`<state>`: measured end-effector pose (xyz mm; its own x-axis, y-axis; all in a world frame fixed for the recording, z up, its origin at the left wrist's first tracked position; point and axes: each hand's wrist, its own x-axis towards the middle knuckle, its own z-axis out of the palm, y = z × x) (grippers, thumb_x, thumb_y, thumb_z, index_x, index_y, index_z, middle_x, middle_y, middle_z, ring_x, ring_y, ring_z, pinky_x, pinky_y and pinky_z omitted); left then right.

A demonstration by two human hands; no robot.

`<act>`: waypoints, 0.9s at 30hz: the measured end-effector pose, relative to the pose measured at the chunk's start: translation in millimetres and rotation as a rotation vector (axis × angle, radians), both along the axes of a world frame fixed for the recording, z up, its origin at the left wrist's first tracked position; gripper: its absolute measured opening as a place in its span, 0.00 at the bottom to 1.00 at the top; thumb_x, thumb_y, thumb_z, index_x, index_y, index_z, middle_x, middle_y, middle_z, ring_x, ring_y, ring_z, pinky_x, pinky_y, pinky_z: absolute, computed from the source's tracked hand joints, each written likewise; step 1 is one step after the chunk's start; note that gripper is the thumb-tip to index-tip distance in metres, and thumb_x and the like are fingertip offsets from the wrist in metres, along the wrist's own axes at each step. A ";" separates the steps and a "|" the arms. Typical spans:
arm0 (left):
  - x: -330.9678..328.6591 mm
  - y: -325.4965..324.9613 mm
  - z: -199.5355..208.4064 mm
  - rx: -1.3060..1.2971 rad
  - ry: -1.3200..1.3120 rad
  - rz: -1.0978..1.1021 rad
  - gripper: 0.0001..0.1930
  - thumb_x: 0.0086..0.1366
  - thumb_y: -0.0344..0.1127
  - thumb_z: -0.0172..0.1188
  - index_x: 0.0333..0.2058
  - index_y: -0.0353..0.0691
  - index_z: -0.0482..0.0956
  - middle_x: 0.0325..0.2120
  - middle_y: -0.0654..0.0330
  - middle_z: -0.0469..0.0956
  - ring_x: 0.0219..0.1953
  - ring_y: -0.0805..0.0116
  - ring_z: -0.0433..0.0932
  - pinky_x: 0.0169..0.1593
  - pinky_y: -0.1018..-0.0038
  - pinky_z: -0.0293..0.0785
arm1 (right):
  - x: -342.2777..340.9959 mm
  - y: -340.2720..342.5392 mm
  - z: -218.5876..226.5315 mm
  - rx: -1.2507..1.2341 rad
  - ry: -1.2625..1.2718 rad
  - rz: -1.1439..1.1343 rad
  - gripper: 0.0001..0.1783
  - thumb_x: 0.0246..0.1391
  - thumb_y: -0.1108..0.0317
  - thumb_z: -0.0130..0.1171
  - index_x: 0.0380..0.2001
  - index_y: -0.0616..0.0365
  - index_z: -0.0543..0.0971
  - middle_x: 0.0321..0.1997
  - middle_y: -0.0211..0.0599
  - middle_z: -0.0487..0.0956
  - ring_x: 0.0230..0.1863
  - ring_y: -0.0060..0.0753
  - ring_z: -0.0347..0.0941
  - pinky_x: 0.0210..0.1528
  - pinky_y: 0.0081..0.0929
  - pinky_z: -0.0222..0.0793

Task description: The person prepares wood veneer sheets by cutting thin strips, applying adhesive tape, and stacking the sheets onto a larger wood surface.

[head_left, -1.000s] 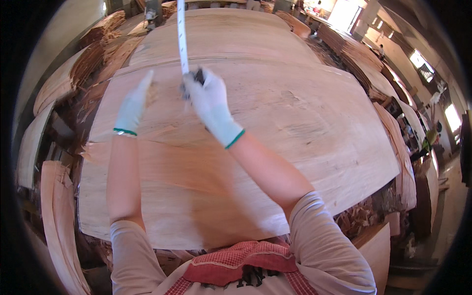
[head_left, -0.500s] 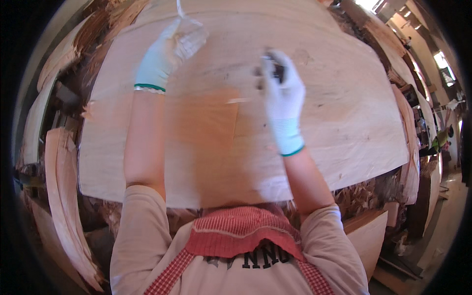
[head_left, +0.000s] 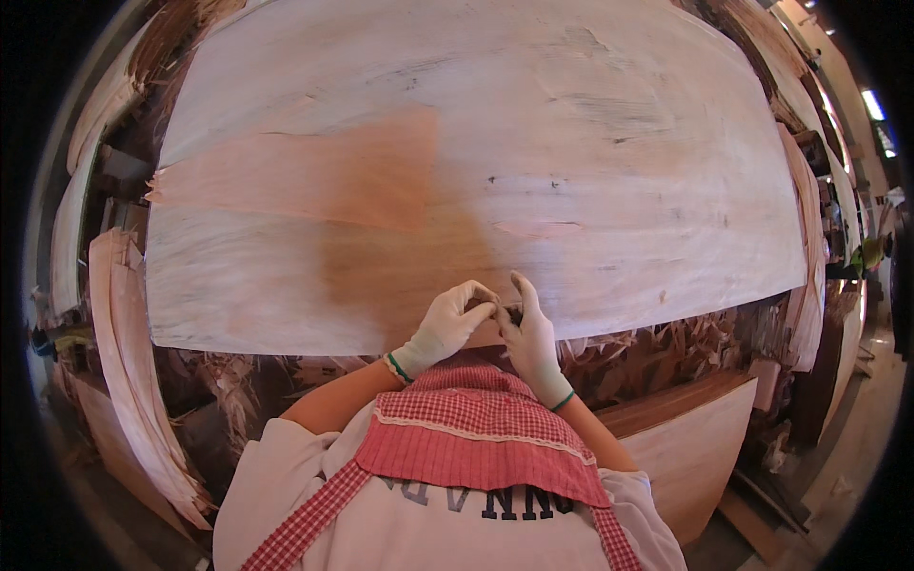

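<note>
Both my hands, in white knit gloves with green cuffs, meet close to my body above the near edge of a large pale wood veneer sheet (head_left: 666, 219). My left hand (head_left: 446, 325) is closed in a pinch, its fingertips against those of the right; whatever it pinches is too small to make out. A small dark object (head_left: 515, 313) sits in my right hand (head_left: 533, 347), mostly covered by the fingers, with the index finger pointing up. On the sheet, left of centre, lies a reddish veneer piece (head_left: 371, 167) with a ragged left end.
Torn veneer scraps (head_left: 657, 366) fill the space under the sheet's near edge. A long curved veneer strip (head_left: 133, 362) stands at left, and a thick board stack (head_left: 685, 438) lies at lower right. Far right, a person (head_left: 868, 255) shows small beside the walkway.
Both hands have drawn back from over the sheet toward my body and come together. The left was far out at upper left with a thin whitish strip by its fingers, which no longer shows.
</note>
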<state>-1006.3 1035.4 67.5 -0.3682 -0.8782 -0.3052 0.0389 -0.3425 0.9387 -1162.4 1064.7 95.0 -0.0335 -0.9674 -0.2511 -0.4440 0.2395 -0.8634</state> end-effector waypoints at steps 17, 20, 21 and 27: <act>-61.3 -133.8 -95.1 -1.035 -0.892 0.538 0.05 0.56 0.32 0.60 0.30 0.43 0.74 0.37 0.60 0.77 0.43 0.56 0.73 0.51 0.59 0.65 | -25.1 -41.3 -127.4 0.229 -0.342 -0.432 0.10 0.55 0.66 0.59 0.28 0.64 0.78 0.23 0.28 0.77 0.23 0.18 0.69 0.26 0.21 0.66; -52.4 -134.4 -96.7 -0.881 -0.991 0.323 0.12 0.56 0.36 0.61 0.39 0.43 0.74 0.44 0.59 0.75 0.50 0.55 0.70 0.56 0.58 0.62 | -22.1 -39.4 -122.7 0.237 -0.346 -0.433 0.10 0.54 0.66 0.60 0.28 0.63 0.78 0.23 0.30 0.78 0.24 0.20 0.70 0.27 0.22 0.67; -49.6 -136.0 -97.5 -0.826 -1.032 0.194 0.16 0.56 0.37 0.61 0.43 0.44 0.74 0.47 0.58 0.74 0.53 0.55 0.69 0.58 0.58 0.61 | -23.1 -40.5 -122.3 0.271 -0.335 -0.434 0.10 0.54 0.66 0.59 0.28 0.63 0.78 0.23 0.32 0.78 0.24 0.24 0.72 0.28 0.25 0.68; -47.8 -103.5 -96.1 -0.867 -1.118 0.044 0.28 0.58 0.48 0.61 0.55 0.44 0.68 0.61 0.57 0.63 0.65 0.57 0.57 0.68 0.58 0.49 | -67.3 -71.0 -88.7 -0.070 0.535 -0.013 0.12 0.53 0.62 0.56 0.32 0.61 0.77 0.26 0.50 0.78 0.30 0.55 0.76 0.35 0.45 0.70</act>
